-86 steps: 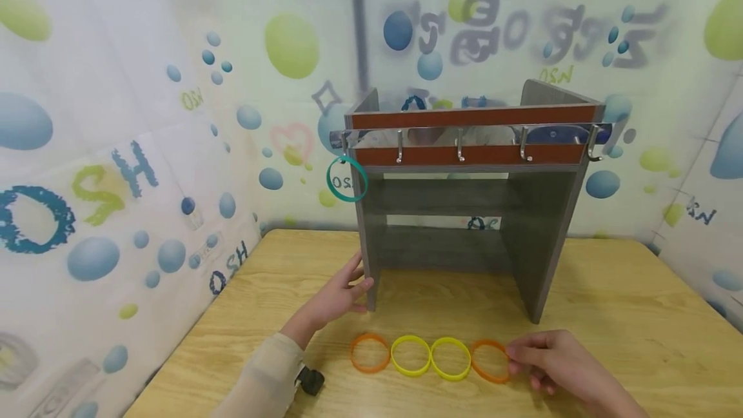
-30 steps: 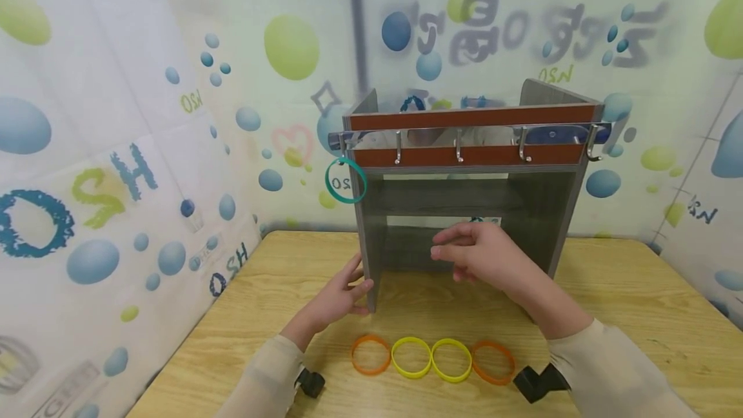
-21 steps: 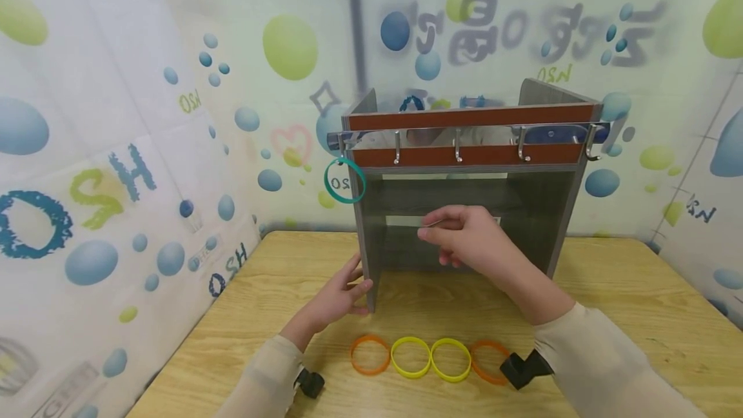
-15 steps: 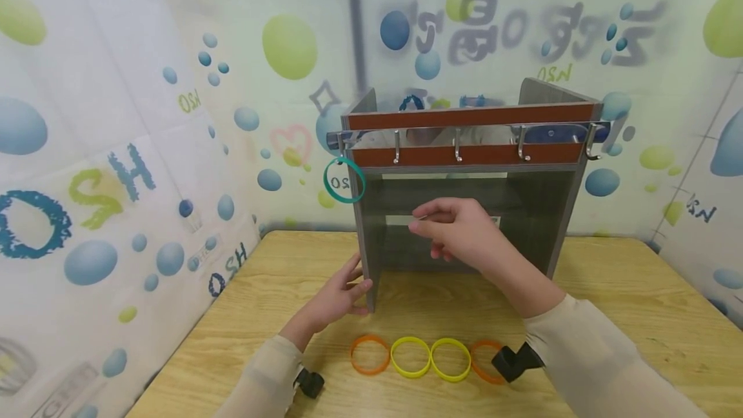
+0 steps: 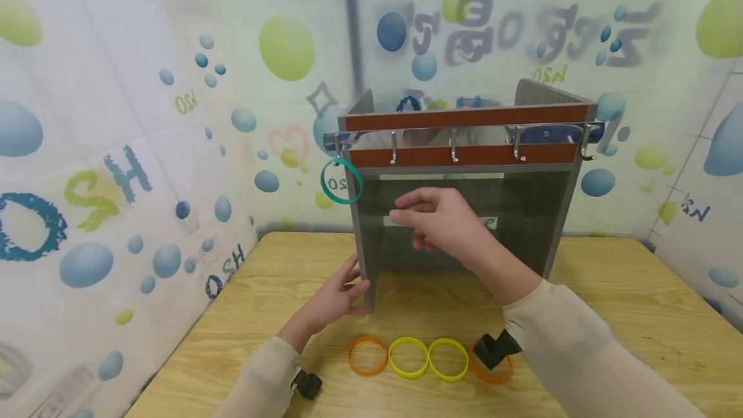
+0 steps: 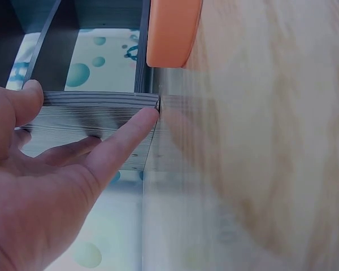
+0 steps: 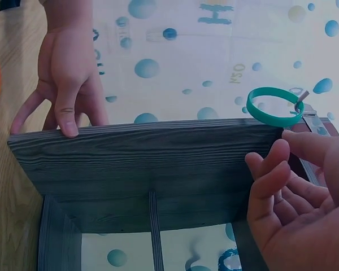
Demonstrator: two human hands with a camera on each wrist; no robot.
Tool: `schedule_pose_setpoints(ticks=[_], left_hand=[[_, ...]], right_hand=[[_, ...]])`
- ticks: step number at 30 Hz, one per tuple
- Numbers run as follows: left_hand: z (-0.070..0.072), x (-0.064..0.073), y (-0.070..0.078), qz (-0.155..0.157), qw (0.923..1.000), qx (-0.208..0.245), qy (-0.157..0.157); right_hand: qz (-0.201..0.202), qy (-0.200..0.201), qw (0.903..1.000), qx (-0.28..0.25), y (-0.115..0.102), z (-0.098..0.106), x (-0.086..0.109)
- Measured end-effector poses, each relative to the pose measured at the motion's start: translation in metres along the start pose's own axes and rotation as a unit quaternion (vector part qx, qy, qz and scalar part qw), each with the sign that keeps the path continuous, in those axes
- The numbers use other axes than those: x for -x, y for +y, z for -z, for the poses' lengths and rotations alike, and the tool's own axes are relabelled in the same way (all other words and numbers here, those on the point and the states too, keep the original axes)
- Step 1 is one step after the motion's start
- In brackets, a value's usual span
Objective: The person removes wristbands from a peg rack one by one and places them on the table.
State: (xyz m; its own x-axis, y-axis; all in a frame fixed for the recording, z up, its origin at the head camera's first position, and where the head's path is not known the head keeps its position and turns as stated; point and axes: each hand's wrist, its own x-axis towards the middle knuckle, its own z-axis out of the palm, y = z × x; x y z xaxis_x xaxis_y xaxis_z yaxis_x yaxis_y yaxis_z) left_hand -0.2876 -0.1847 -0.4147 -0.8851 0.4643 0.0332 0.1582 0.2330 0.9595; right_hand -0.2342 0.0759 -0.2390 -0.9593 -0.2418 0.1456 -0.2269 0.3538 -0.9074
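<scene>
In the head view, my left hand (image 5: 331,302) touches the lower left side panel of a small grey shelf rack (image 5: 362,237). Its fingers lie mostly straight against the panel's outer face and edge, as the left wrist view also shows. My right hand (image 5: 441,218) hovers in front of the rack, its fingers loosely bent with nothing visible between them. A teal silicone wristband (image 5: 323,189) hangs from the leftmost hook of the metal hook rail (image 5: 429,138), up and left of the right hand. In the right wrist view, the wristband (image 7: 274,120) is just beyond the right fingertips.
On the wooden table (image 5: 278,263), before the rack, lie a left orange wristband (image 5: 351,363), two yellow wristbands (image 5: 391,364) and a right orange wristband (image 5: 493,380), side by side in a row. Printed curtains (image 5: 174,211) stand behind and left.
My right hand has left the right orange wristband and moved up and left in front of the rack. The left hand stays at the panel, and the teal wristband still hangs.
</scene>
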Motion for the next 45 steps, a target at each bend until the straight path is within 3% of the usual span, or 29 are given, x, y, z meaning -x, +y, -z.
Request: schedule_pose_setpoints(ticks=[23, 45], left_hand=[[0.003, 0.000, 0.002, 0.000, 1.0000, -0.007, -0.002], [0.000, -0.001, 0.004, 0.005, 1.0000, -0.003, 0.005]], right_hand=[[0.032, -0.012, 0.9984, -0.044, -0.024, -0.028, -0.023], [0.039, 0.029, 0.9964, -0.069, -0.025, -0.047, -0.034]])
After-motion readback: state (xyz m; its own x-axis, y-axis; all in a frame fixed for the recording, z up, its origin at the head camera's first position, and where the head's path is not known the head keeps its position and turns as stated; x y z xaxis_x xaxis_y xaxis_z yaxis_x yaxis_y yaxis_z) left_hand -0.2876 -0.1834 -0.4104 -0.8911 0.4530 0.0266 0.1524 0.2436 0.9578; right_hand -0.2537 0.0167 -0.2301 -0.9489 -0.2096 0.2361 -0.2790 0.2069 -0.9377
